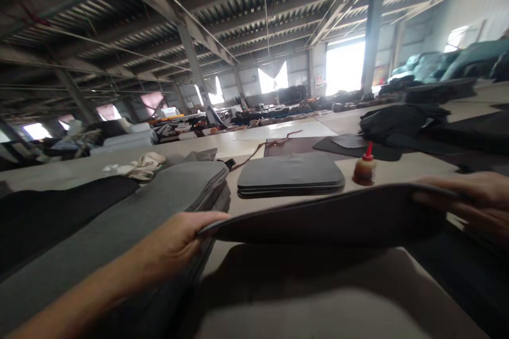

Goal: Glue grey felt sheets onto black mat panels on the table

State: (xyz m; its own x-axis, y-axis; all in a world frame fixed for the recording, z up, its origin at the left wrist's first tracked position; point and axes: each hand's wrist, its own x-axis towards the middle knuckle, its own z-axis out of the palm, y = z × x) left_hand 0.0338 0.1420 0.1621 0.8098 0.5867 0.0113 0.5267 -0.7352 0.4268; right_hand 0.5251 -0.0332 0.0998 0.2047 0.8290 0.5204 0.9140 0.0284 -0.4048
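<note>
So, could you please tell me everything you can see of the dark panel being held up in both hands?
The dark panel is a thin, flat, rounded-cornered sheet, dark grey to black, seemingly foam or felt. It is held nearly level above the pale table, seen almost edge-on, with a slight sag. The left hand pinches its left end; the right hand holds its right end. A shadow lies beneath it.

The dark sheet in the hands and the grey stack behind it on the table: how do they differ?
The dark sheet is single, lifted and held by the left hand and right hand; the grey stack has several layers, lies flat and is untouched. The sheet looks darker. Both are flat with rounded corners.
</note>
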